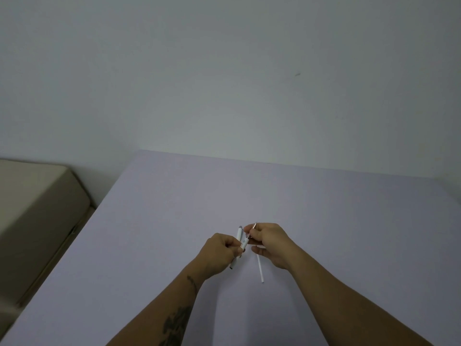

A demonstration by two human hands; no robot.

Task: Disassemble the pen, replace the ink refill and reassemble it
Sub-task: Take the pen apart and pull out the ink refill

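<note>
My left hand [220, 253] is closed around a white pen barrel [239, 233], which sticks up past the fingers and shows a dark end below the palm. A short white pen piece [244, 244] lies between the two hands at my left fingertips. My right hand [270, 242] pinches a thin ink refill [254, 226] with a metal tip pointing up and away. A second white refill tube [260, 267] slants down beneath my right hand toward the table; whether the hand holds it I cannot tell.
The work happens over a pale lilac table [324, 208] set against a plain wall. A beige cushioned seat [37, 203] stands beyond the table's left edge.
</note>
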